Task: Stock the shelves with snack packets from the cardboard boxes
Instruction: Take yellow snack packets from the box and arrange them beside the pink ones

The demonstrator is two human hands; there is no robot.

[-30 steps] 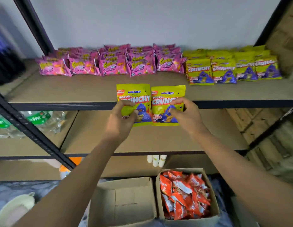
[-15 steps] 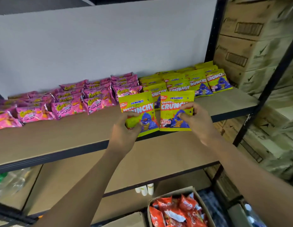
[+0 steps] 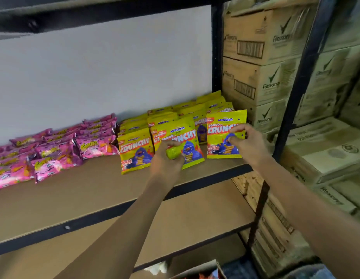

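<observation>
My left hand grips a yellow-green Crunchy packet and holds it upright over the upper shelf. My right hand pinches a second Crunchy packet upright at the shelf's right end. Both packets sit just in front of the rows of yellow Crunchy packets stacked toward the back wall. Left of these lie rows of pink snack packets. At the bottom edge, the rim of a cardboard box with red packets shows.
Black shelf posts frame the right end. Stacked Rexona cartons fill the neighbouring rack on the right. A lower shelf board lies beneath, with white bottle tops below it.
Both hands have carried their Crunchy packets up and to the right, from in front of the shelf edge to over the shelf beside the yellow rows. The view has swung right.
</observation>
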